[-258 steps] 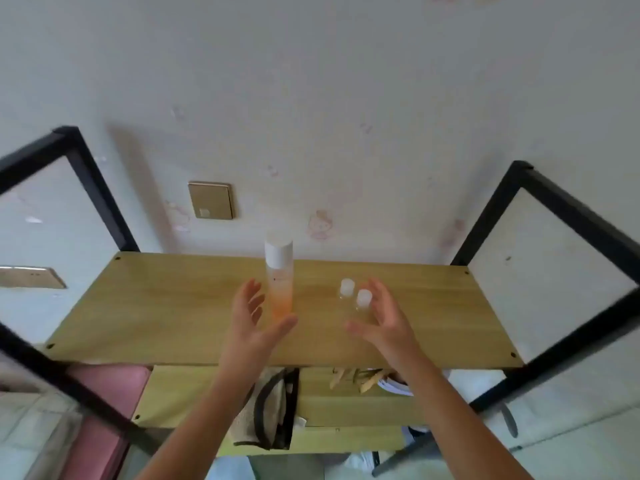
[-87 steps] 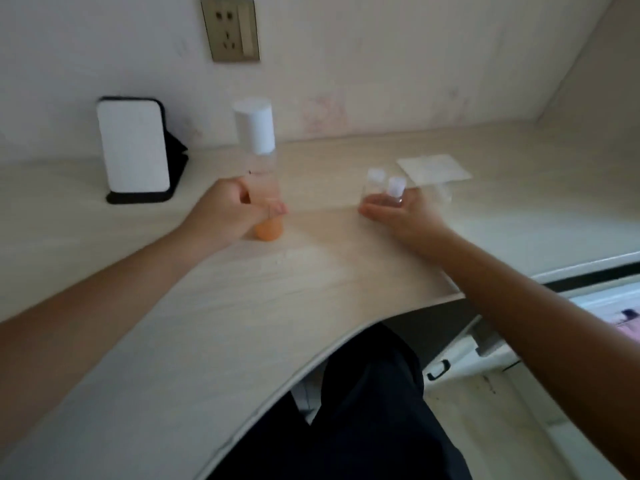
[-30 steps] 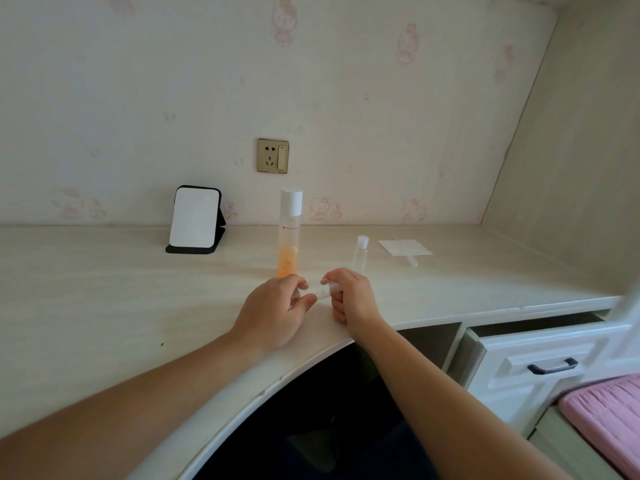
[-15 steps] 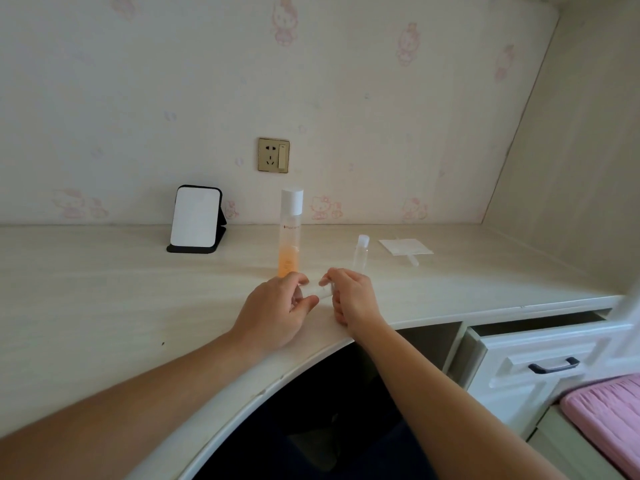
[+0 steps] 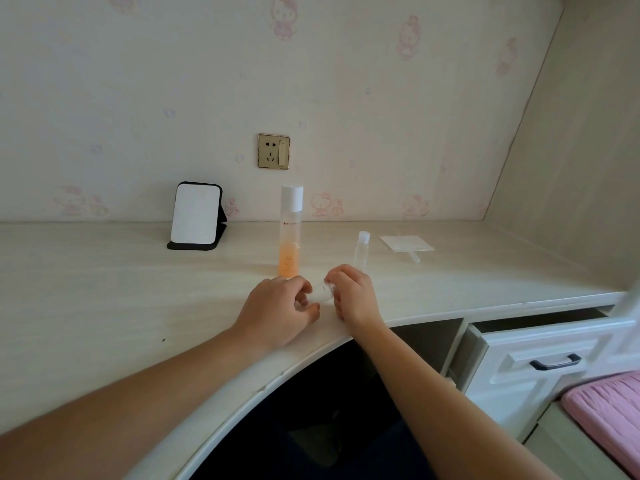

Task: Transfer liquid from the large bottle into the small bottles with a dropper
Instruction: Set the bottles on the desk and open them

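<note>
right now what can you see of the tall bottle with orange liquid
The tall bottle stands upright on the desk. It is a slim clear cylinder, plastic by the look, with a white cap and red lettering under it. Orange liquid fills about the lower half; above it looks clear. Nothing grips it; the left hand lies just in front, holding a small bottle.

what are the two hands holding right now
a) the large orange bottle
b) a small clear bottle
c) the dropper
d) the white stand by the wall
b: the left hand and right hand both pinch a small clear bottle lying sideways between them, while the large bottle stands capped and untouched behind.
</note>
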